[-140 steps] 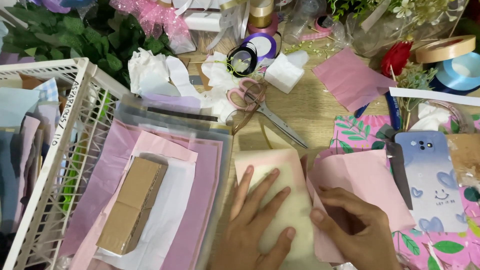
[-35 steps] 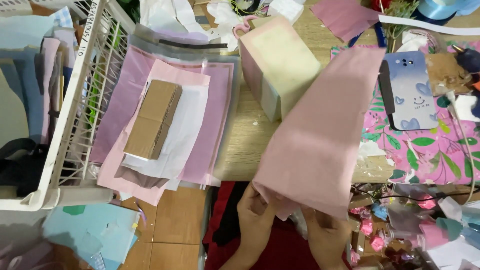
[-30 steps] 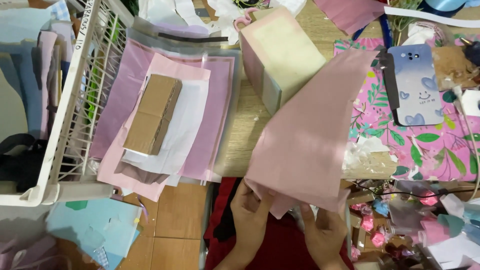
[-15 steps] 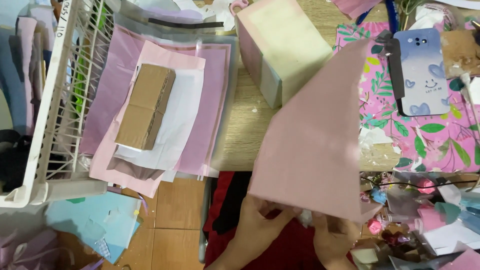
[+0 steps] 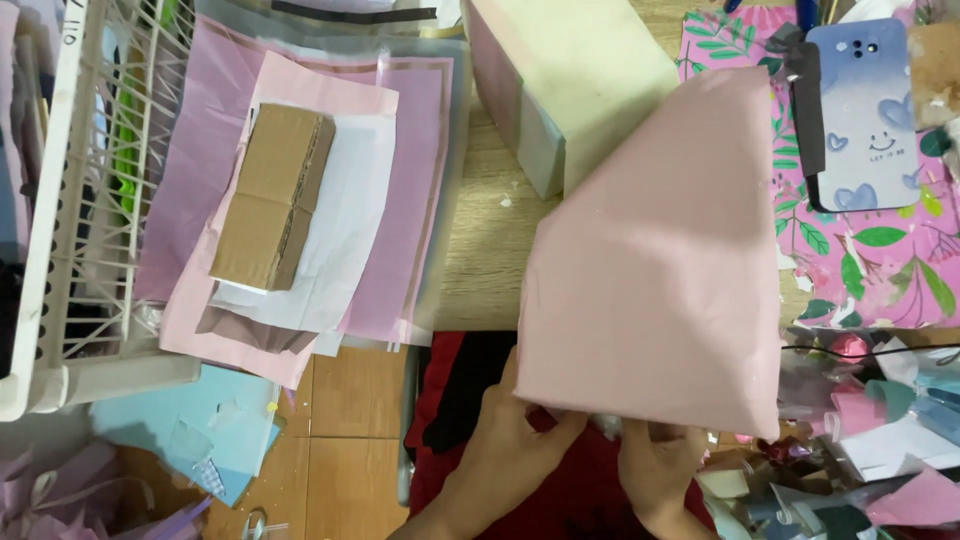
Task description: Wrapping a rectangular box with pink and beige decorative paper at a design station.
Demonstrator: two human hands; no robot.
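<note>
head view: my left hand (image 5: 515, 440) and right hand (image 5: 660, 470) pinch the near edge of the pink sheet (image 5: 660, 280), fingers closed on it from below. sheet hangs off the table (image 5: 485, 250) edge toward me, its far corner lying over the box (image 5: 570, 70). phone (image 5: 860, 110) sits right of the sheet on floral paper (image 5: 870, 250). cardboard block (image 5: 272, 195) rests on stacked pink and white papers (image 5: 400, 200), beside the white rack (image 5: 90, 200).

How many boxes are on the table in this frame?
2. A plain brown cardboard box lies on the stack of pink and white sheets at left. A larger cream-wrapped box sits at top centre, its near end covered by the pink paper both hands hold. Others may be hidden.
</note>
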